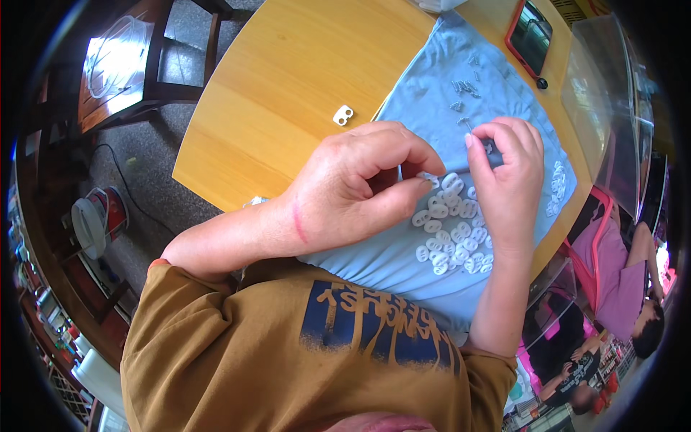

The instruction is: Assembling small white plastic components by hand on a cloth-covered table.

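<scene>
My left hand [367, 183] is closed, its thumb and forefinger pinching a small white plastic piece [432, 180] that the fingers partly hide. Just below those fingertips, several white oval plastic pieces [457, 234] lie heaped on a light blue cloth [432, 79]. To the right, my right hand [509, 162] pinches a thin metal screw [467, 124] between thumb and forefinger. Behind its fingers a dark object [492, 153] shows in part; whether the hand touches it I cannot tell. Beyond it, small loose screws [464, 88] are scattered over the cloth.
A white two-holed piece [343, 115] lies on the bare wooden tabletop [288, 79]. Smaller white parts [556, 189] rest at the cloth's right edge. A red-cased phone [530, 39] and a clear plastic box [601, 93] stand at far right. Other people [622, 281] are beyond the table.
</scene>
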Demonstrator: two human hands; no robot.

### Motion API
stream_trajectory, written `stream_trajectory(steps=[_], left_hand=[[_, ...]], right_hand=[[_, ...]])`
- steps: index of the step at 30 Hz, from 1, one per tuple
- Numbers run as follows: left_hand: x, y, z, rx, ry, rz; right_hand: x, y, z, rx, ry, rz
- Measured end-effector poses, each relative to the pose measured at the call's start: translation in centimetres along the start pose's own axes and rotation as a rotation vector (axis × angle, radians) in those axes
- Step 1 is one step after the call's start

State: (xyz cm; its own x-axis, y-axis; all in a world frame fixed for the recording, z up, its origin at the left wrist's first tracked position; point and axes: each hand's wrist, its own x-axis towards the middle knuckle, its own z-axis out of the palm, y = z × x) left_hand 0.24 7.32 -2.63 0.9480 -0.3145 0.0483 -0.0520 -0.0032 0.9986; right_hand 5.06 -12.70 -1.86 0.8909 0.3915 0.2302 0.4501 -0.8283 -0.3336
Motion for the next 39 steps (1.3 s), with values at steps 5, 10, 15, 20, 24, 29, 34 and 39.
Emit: stream_trajectory(steps=[5, 10, 15, 20, 24, 29, 34, 39], left_hand=[[0.2, 0.2, -0.1, -0.022, -0.027, -0.021], [0.1, 0.2, 0.0, -0.046, -0.027, -0.012], [-0.1, 0.3, 0.0, -0.042, -0.015, -0.039], [-0.1, 0.4, -0.1, -0.045, -0.013, -0.054], [-0.1, 0.4, -0.2, -0.028, -0.02, -0.039], [-0.1, 0.2, -0.2, -0.04, -0.021, -0.051], [0.0, 0.3, -0.2, -0.046, -0.022, -0.082], [-0.1, 0.3, -0.2, -0.026, -0.021, -0.051]], right_hand=[[0.5, -0.2, 0.0, 0.036, 0.007, 0.064], [1.1, 0.0, -0.5, 0.014, -0.109, 0.088], [2.2, 0.5, -0.7, 0.081, -0.209, 0.12], [2.3, 0.3, -0.7, 0.049, -0.164, 0.04], [1.5, 0.7, -0.6, 0.078, -0.161, 0.077], [1.2, 0.7, -0.6, 0.139, -0.125, 0.14], [1.6, 0.2, -0.8, 0.152, -0.178, 0.17], [2.2, 1.0, -0.8, 0.195, -0.251, 0.221]])
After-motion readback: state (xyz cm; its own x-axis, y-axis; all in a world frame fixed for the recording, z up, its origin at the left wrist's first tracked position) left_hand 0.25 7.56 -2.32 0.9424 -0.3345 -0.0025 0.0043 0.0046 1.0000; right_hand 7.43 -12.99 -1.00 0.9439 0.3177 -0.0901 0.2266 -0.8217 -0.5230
